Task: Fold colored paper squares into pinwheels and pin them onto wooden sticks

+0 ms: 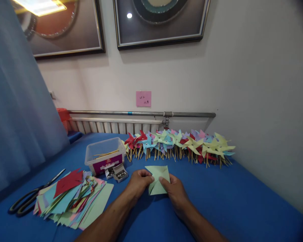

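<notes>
A pale green paper square (158, 186) with cuts running in from its corners is held between my two hands, above the blue cloth. My left hand (140, 181) pinches its left edge between thumb and fingers. On the right side, my right hand (175, 190) grips the paper with the thumb lying on top, near the middle, and the fingers hidden behind. To the left of my hands sit two small open boxes of metal pins (121, 174). Beyond the hands lies a long row of finished paper pinwheels (164, 139) on thin wooden sticks, in several colours.
At the left, a loose pile of coloured paper pieces (73, 198) lies beside large black-handled scissors (35, 195). A clear plastic tub (104, 154) holds wooden sticks (107, 154). Behind the blue-covered table (217, 201) are a radiator (113, 127), a pipe and the wall; a blue curtain (17, 101) hangs left.
</notes>
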`<state>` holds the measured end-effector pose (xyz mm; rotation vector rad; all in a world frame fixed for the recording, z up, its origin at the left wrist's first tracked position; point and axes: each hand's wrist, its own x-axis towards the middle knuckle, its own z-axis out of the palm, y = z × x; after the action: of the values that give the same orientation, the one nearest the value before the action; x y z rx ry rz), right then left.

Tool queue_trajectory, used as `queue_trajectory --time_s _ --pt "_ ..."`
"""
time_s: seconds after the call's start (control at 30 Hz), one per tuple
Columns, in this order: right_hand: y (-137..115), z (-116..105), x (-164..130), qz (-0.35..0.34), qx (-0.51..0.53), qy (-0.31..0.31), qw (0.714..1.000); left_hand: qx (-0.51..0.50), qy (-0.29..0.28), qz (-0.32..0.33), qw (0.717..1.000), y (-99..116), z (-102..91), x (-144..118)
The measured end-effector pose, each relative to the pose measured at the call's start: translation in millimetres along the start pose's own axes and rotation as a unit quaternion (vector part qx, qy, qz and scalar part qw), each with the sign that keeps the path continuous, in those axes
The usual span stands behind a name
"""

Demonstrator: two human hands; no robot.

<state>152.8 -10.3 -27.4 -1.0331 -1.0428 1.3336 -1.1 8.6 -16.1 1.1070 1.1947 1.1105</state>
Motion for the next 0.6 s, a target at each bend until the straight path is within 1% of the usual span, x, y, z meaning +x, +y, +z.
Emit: queue_trajectory --time_s 0.13,0.3,0.47,0.6 --pt "0.6 1.4 -2.4 -0.008 0.002 -0.013 1.000 -0.044 -0.004 -0.011 0.999 2.6 1.8 -3.4" --pt "5.6 0.1 0.2 -0.011 -0.002 -0.011 1.000 -0.044 0.006 -0.010 0.999 3.7 4.0 -4.1" --pt "7.6 3.6 0.3 -0.008 0.020 -0.006 1.000 -0.057 0.010 0.006 0.998 6.0 6.6 -7.1" --pt "6.9 6.2 -0.6 -0.010 0.043 -0.001 0.999 -0.059 0.004 0.003 0.998 10.4 6.4 -11.9"
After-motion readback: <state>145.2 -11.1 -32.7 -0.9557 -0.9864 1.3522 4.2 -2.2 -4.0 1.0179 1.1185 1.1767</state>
